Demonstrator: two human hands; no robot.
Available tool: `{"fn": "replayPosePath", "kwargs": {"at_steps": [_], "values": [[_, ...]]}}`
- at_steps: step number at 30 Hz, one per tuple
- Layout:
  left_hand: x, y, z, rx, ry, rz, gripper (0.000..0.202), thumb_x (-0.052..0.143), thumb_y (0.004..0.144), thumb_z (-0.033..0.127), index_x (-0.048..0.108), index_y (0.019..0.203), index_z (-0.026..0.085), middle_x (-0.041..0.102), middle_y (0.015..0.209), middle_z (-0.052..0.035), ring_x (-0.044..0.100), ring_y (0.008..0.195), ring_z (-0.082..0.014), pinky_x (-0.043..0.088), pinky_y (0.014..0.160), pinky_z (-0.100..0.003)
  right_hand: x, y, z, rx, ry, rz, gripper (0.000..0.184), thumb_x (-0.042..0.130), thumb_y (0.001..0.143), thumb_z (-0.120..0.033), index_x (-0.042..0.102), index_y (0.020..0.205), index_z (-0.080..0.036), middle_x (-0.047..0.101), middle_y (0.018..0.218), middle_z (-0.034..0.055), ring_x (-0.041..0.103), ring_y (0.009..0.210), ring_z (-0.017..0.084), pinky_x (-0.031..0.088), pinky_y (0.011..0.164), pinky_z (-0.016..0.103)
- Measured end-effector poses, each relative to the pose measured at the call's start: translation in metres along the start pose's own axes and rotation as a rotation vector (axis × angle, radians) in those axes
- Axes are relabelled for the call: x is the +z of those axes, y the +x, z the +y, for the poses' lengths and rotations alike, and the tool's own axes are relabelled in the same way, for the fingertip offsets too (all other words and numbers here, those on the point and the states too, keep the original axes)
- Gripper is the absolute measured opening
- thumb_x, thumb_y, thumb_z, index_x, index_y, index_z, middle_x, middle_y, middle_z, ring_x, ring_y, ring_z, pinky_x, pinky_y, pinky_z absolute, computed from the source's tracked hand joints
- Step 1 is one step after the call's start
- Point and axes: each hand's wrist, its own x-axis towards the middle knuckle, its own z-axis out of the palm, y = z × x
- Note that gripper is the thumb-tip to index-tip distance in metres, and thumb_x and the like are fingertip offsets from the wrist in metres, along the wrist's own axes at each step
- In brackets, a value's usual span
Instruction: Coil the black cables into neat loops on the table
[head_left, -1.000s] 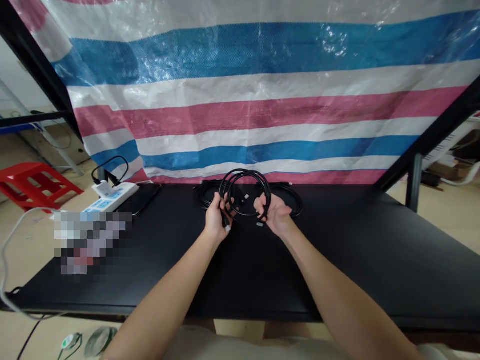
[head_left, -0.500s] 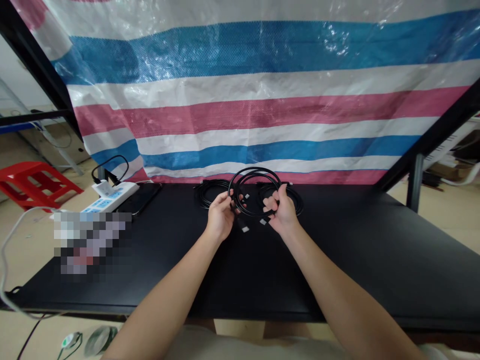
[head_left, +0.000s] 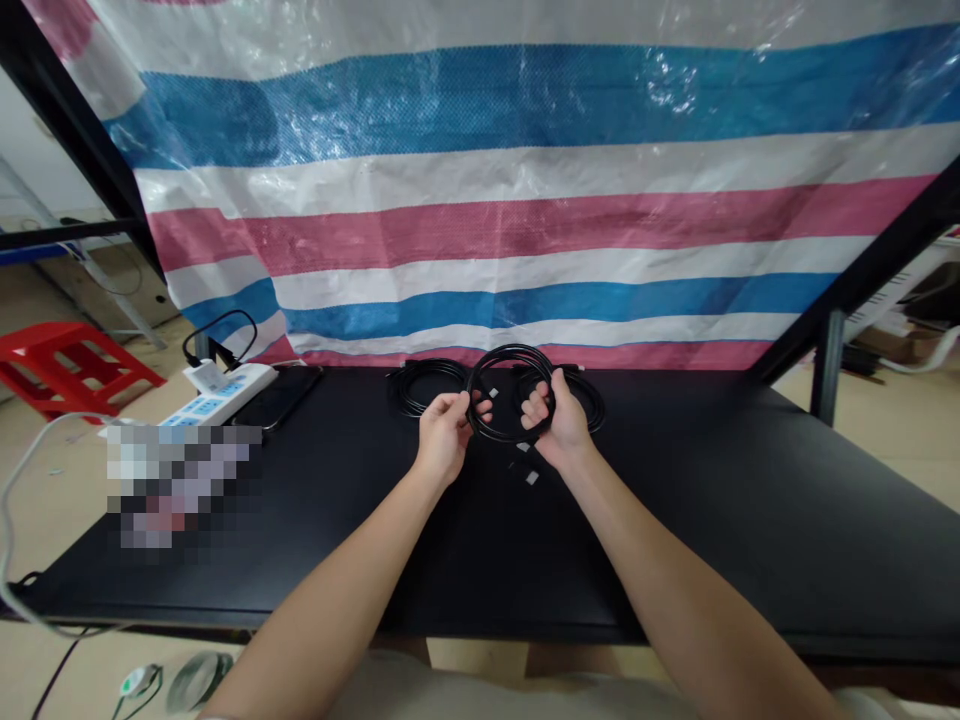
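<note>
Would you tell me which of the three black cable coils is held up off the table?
The middle coil, held between the left hand and the right hand; the left coil and the right coil lie flat on the black table.

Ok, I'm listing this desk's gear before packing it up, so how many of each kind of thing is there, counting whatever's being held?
Coiled black cable bundles: 3 (one lifted, two lying behind it)
Power strip: 1
White plug adapter: 1
Black smartphone: 1
Total: 6, not counting the pixelated patch, which can't be identified.
</note>
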Motion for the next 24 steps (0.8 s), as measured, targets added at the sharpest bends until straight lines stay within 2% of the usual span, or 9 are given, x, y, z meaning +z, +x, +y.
{"fn": "replayPosePath", "kwargs": {"at_steps": [4,8,10,12,14,16,18,21,24], "values": [[0.001,0.001,0.004,0.041,0.015,0.122,0.023,0.063,0.068,0.013,0.042,0.075,0.021,0.056,0.057,0.0066,0.047,0.039,-0.0066,0.038,0.042,-0.019,0.001,-0.002,0.01,-0.12,-0.292,0.006,0.049,0.069,0.059,-0.061,0.04,0.051,-0.022,0.039,0.036,-0.0071,0.036,0.034,0.007,0.031,0.035,0.02],[0.001,0.002,0.009,0.027,0.109,0.183,0.022,0.055,0.067,0.01,0.041,0.078,0.022,0.035,0.045,0.0137,0.026,0.03,-0.0033,0.022,0.034,-0.015,0.002,-0.007,0.013,-0.145,-0.65,0.069,0.03,0.066,0.063,-0.047,0.051,0.064,-0.021,0.048,0.043,-0.0056,0.044,0.034,0.011,0.034,0.032,0.023],[0.0,0.002,0.01,0.022,0.165,0.182,0.021,0.054,0.066,0.009,0.044,0.078,0.022,0.032,0.044,0.0139,0.025,0.029,-0.0034,0.02,0.032,-0.015,0.001,-0.009,0.011,-0.192,-0.794,0.139,0.025,0.064,0.065,-0.036,0.057,0.082,-0.02,0.055,0.052,-0.005,0.049,0.036,0.013,0.037,0.034,0.024],[0.0,0.001,0.01,0.044,0.209,0.166,0.02,0.055,0.067,0.01,0.048,0.081,0.021,0.032,0.044,0.0134,0.027,0.028,-0.0043,0.024,0.031,-0.016,0.001,-0.01,0.009,-0.26,-0.91,0.187,0.036,0.061,0.065,-0.028,0.058,0.099,-0.019,0.06,0.06,-0.0037,0.052,0.038,0.013,0.041,0.038,0.025],[0.0,0.002,0.01,0.079,0.242,0.161,0.019,0.056,0.069,0.013,0.051,0.086,0.02,0.034,0.045,0.0125,0.033,0.029,-0.0061,0.03,0.031,-0.018,0.002,-0.011,0.006,-0.27,-0.989,0.193,0.038,0.058,0.066,-0.025,0.058,0.104,-0.019,0.061,0.061,-0.0036,0.052,0.038,0.013,0.043,0.04,0.025],[0.0,0.002,0.01,0.115,0.27,0.179,0.016,0.056,0.071,0.014,0.052,0.086,0.019,0.038,0.049,0.0108,0.041,0.032,-0.008,0.037,0.033,-0.021,0.003,-0.012,0.004,-0.196,-1.039,0.158,0.025,0.055,0.069,-0.026,0.061,0.093,-0.02,0.058,0.052,-0.0046,0.051,0.035,0.014,0.042,0.039,0.026],[0.0,0.004,0.009,0.15,0.289,0.212,0.011,0.056,0.073,0.015,0.05,0.081,0.019,0.044,0.054,0.0086,0.047,0.037,-0.0086,0.041,0.035,-0.022,0.004,-0.012,0.002,-0.109,-1.071,0.113,0.009,0.052,0.072,-0.028,0.058,0.073,-0.021,0.052,0.044,-0.0048,0.052,0.033,0.016,0.042,0.038,0.026],[-0.002,0.007,0.006,0.194,0.337,0.231,0.01,0.056,0.074,0.014,0.047,0.073,0.019,0.049,0.057,0.0066,0.05,0.042,-0.0078,0.041,0.039,-0.019,0.004,-0.012,0.001,-0.13,-1.169,0.084,0.023,0.052,0.073,-0.027,0.046,0.051,-0.023,0.05,0.04,-0.0023,0.056,0.039,0.017,0.045,0.046,0.026],[-0.005,0.009,0.002,0.181,0.442,0.196,0.017,0.057,0.077,0.018,0.045,0.065,0.019,0.045,0.047,0.007,0.045,0.04,-0.0069,0.036,0.039,-0.017,0.0,-0.008,0.003,-0.246,-1.232,0.101,0.02,0.05,0.074,-0.025,0.051,0.054,-0.023,0.055,0.045,-0.0005,0.06,0.05,0.018,0.047,0.057,0.028]]}}
